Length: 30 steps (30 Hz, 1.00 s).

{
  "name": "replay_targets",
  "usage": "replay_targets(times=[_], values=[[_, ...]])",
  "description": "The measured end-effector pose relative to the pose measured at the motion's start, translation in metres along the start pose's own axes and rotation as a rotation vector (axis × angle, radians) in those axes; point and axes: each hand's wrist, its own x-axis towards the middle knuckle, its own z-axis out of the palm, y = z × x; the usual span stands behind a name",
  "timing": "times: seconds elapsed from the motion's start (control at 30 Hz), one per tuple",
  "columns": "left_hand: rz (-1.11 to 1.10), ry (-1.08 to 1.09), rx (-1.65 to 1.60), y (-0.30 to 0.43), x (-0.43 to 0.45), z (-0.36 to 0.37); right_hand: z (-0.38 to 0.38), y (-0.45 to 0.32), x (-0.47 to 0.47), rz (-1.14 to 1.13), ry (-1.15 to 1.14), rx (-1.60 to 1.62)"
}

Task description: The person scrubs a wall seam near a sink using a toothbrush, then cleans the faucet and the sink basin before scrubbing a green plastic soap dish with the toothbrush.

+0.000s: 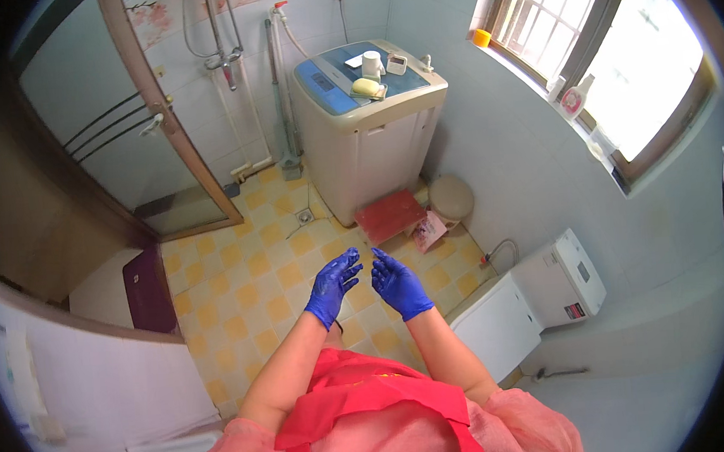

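Observation:
Both hands wear blue disposable gloves and are held out over the tiled floor (290, 277), palms turned toward each other with a small gap between. My left hand (336, 286) is empty, its fingers spread a little; the glove looks wet or smeared at the fingertips. My right hand (398, 286) also holds nothing, its fingers slightly curled and apart. Past the fingertips lie a low red stool (390, 215) and a pink printed packet (429, 231). Below my arms I see a red apron (372, 393) over a pink top.
A top-loading washing machine (372, 144) carries a white cup (372, 65) and a yellow bar of soap (366, 88). Beside it stands a lidded bin (451, 199). The toilet (498, 323) is at right, a framed glass door (127, 141) at left. Bottles (575, 98) line the windowsill.

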Motion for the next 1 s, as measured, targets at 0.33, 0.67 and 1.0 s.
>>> replay_targets(times=[0.33, 0.67, 1.0], values=[[-0.066, -0.088, 0.147, 0.108, 0.192, -0.016, 0.042, -0.1, 0.201, -0.202, 0.157, -0.287], [-0.151, -0.089, 0.151, 0.157, 0.335, -0.007, 0.066, -0.223, 0.355, -0.482, 0.527, -0.53], [-0.111, 0.035, 0.14, 0.196, 0.443, 0.016, 0.077, -0.34, 0.485, -0.58, 0.876, -1.19]])
